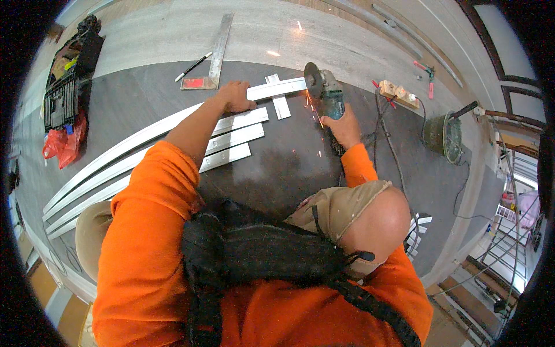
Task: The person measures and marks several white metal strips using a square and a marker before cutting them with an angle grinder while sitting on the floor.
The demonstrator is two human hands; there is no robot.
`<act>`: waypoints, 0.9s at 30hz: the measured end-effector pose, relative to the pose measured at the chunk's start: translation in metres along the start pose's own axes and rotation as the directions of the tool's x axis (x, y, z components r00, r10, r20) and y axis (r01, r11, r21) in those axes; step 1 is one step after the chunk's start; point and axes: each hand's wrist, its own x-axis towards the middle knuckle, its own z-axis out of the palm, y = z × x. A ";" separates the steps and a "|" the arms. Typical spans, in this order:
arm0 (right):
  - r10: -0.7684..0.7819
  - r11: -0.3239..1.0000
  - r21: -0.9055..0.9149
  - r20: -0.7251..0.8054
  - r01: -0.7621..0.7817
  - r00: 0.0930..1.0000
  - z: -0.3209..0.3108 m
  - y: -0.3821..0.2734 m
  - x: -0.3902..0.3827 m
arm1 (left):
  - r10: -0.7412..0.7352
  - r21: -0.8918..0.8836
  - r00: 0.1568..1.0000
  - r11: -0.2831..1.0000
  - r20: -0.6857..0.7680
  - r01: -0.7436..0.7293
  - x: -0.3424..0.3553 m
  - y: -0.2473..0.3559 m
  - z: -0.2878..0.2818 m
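My left hand [236, 97] is closed on a long silvery metal strip [277, 88], holding it down near its right end. That end rests across a short metal offcut [280, 104]. In my right hand [345, 127] is an angle grinder [330, 95], gripped by its body. Its round disc [313, 80] stands on edge at the strip's end, and orange sparks spray down toward my right hand. Several more metal strips [234, 139] lie side by side below my left forearm, their far left ends running toward my knee.
A carpenter's square [218, 55] and a marker [193, 67] lie beyond my left hand. A black toolbox [72, 81] and a red plastic bag [65, 141] are at the left. At the right are a power strip [399, 94], pliers [429, 75], a bucket [444, 136] and trailing cables [393, 144].
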 end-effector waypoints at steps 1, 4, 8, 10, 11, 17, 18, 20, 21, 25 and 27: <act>-0.014 0.999 0.041 -0.011 0.014 1.000 0.000 0.002 0.000 | -0.024 -0.030 0.998 0.999 0.067 0.026 0.000 0.001 -0.006; -0.003 0.990 0.138 -0.028 0.007 1.000 -0.010 0.007 -0.006 | -0.021 -0.105 0.986 0.994 0.163 0.038 -0.004 0.002 -0.026; -0.030 0.995 0.096 -0.036 0.033 0.999 -0.025 0.002 -0.015 | 0.070 0.060 0.993 0.996 -0.098 -0.064 -0.021 0.015 -0.037; -0.049 0.999 -0.005 -0.060 0.049 0.997 -0.029 0.000 -0.018 | 0.090 0.110 0.984 0.991 -0.156 -0.074 -0.020 0.012 -0.024; -0.040 0.999 -0.017 -0.055 0.039 0.998 -0.028 -0.001 -0.020 | 0.099 0.136 0.978 0.988 -0.182 -0.075 -0.020 0.008 -0.014; -0.015 0.998 -0.060 -0.046 0.012 0.999 -0.016 0.003 -0.025 | 0.046 0.073 0.996 0.996 -0.070 -0.041 -0.007 -0.007 0.009; -0.016 0.998 -0.066 -0.043 0.013 0.999 -0.012 0.008 -0.025 | 0.054 0.074 0.996 0.996 -0.076 -0.048 -0.007 -0.007 0.010; -0.003 0.997 -0.080 -0.031 0.001 1.000 -0.007 0.010 -0.024 | 0.067 0.077 0.994 0.995 -0.089 -0.060 -0.007 -0.008 0.011; 0.012 0.996 -0.087 -0.022 -0.014 1.000 -0.005 0.011 -0.023 | 0.063 0.070 0.994 0.996 -0.086 -0.057 -0.007 -0.008 0.011; 0.003 0.998 -0.065 -0.030 -0.005 1.000 0.000 0.012 -0.025 | 0.052 0.049 0.995 0.998 -0.080 -0.048 -0.010 -0.003 0.006; 0.001 0.998 -0.065 -0.023 -0.002 1.000 0.001 0.015 -0.024 | 0.053 0.044 0.995 0.998 -0.084 -0.049 -0.011 -0.001 0.005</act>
